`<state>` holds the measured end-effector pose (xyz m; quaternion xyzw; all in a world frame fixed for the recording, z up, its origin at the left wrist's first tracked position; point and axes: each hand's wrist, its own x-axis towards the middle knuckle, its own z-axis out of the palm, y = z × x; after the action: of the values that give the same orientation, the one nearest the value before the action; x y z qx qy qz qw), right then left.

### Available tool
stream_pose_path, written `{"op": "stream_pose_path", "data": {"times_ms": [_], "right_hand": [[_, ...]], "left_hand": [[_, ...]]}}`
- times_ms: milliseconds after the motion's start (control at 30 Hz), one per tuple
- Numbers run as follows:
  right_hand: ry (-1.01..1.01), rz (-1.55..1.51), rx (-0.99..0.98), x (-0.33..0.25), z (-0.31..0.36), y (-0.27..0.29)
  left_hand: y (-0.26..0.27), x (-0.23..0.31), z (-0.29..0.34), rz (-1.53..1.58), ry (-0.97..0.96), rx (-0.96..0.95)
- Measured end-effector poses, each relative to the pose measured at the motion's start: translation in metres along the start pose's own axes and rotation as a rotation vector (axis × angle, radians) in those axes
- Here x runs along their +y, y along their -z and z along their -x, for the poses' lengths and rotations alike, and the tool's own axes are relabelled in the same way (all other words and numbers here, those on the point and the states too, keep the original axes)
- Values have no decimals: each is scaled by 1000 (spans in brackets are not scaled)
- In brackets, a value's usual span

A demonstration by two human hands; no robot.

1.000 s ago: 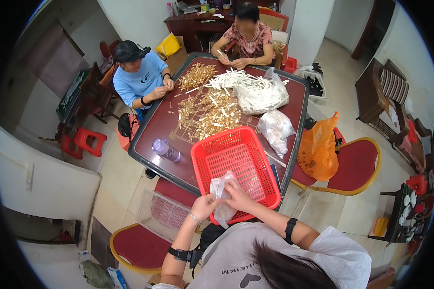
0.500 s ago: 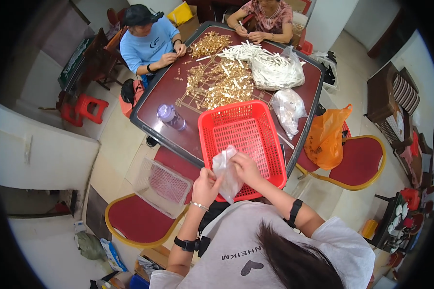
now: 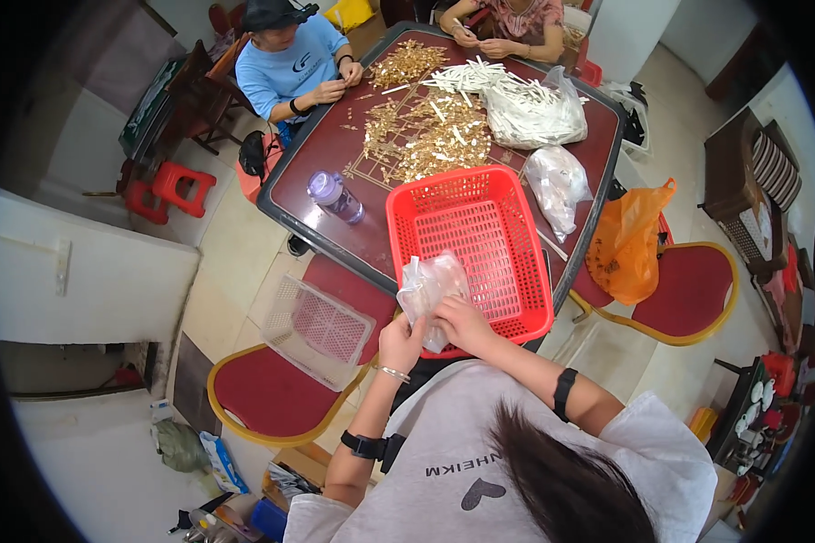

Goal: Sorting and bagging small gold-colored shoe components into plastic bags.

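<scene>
A clear plastic bag (image 3: 433, 279) is held over the near left corner of the red plastic basket (image 3: 531, 237). My left hand (image 3: 401, 342) grips the bag's lower left edge, fingers closed. Beside it, my right hand (image 3: 462, 322) pinches the bag near its lower middle. What the bag contains, if anything, I cannot make out. The basket rests at the near edge of the dark red table (image 3: 290, 201), and its slotted bottom shows bare.
Gold-coloured pieces (image 3: 435, 149) and white strips (image 3: 466, 77) are heaped beyond the basket, near stuffed clear bags (image 3: 557, 185). A purple bottle (image 3: 335, 197) stands left. A clear basket (image 3: 315, 330) and an orange bag (image 3: 629, 244) sit on chairs. Two people work across the table.
The bag is now spread wider and lies further over the basket. My right hand has come down from the bag's top to its lower part, nearer my left. The whole view has shifted slightly.
</scene>
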<state>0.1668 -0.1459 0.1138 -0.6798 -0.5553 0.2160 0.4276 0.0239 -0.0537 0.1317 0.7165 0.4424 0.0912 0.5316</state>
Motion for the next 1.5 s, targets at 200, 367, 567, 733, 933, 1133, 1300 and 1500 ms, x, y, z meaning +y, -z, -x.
{"op": "stream_pose_path", "data": {"times_ms": [200,367,567,733,933,1133,1300,1500], "right_hand": [[60,54,-36,2,-1,-1],[28,49,61,3,3,4],[7,-26,82,-11,1,4],[61,55,-94,-2,0,5],[101,165,-73,0,6,1],[110,211,-84,-5,5,4],[54,196,-51,-8,2,7],[91,50,-17,-10,-3,16]], "left_hand": [[-2,5,3,40,-34,152],[-6,4,8,470,-56,45],[-2,0,15,253,-41,51],[3,1,13,103,-49,53],[14,26,23,-97,-60,155],[20,36,26,-456,-267,170],[14,45,22,-275,-134,181],[0,45,18,-18,-151,83]]}}
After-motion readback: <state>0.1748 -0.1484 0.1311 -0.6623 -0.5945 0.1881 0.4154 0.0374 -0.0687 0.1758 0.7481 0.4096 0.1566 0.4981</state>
